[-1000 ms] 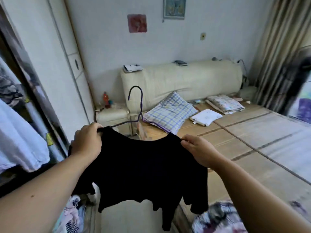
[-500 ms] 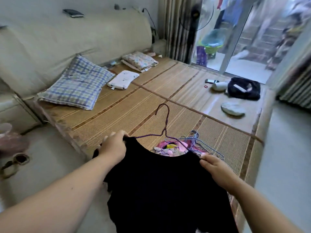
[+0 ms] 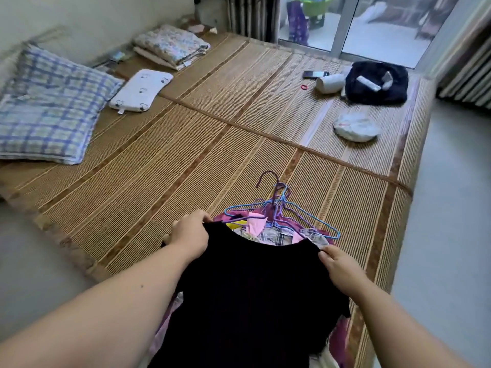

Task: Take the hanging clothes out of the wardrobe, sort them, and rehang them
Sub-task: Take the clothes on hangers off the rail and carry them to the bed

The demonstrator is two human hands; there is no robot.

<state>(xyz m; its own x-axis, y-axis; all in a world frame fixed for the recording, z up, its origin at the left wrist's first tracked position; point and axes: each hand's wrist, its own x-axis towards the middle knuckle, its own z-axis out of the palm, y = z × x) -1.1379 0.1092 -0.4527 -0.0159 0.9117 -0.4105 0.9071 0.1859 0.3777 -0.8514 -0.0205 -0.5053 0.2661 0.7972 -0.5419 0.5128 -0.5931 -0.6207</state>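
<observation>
Black top [image 3: 252, 296] and both hands sit lower and further over the bed [image 3: 186, 160] vs 0.5 s ago, now covering most of the clothes pile [image 3: 268, 233] at the bed's near edge; wardrobe seen 1 s ago is out of view. L to R: checked pillow [image 3: 50, 110] at far-left edge of bed, small white pillow [image 3: 140, 90] just beside it, folded floral quilt [image 3: 171, 46] behind that nr the far edge. Left hand [image 3: 190, 235] clamped on the top's left shoulder, fingers curled over the fabric. Top hangs spread btwn the two hands, above the pile, neckline facing away. Purple hanger hook [image 3: 269, 179] pokes out past the neckline among blue wire hangers [image 3: 305, 216] lying on the pile; can't tell which hanger is in the top. Right hand [image 3: 341, 269] pinches the top's right shoulder, thumb & fingers closed on the cloth. Far-right corner of bed: red hair band [image 3: 304, 87], phone [image 3: 314, 74], white cup-like cylinder [image 3: 329, 83], black bag [image 3: 377, 83], all close together; white bundle [image 3: 356, 127] nearer, by right edge. Glass door [image 3: 372, 27] beyond.
</observation>
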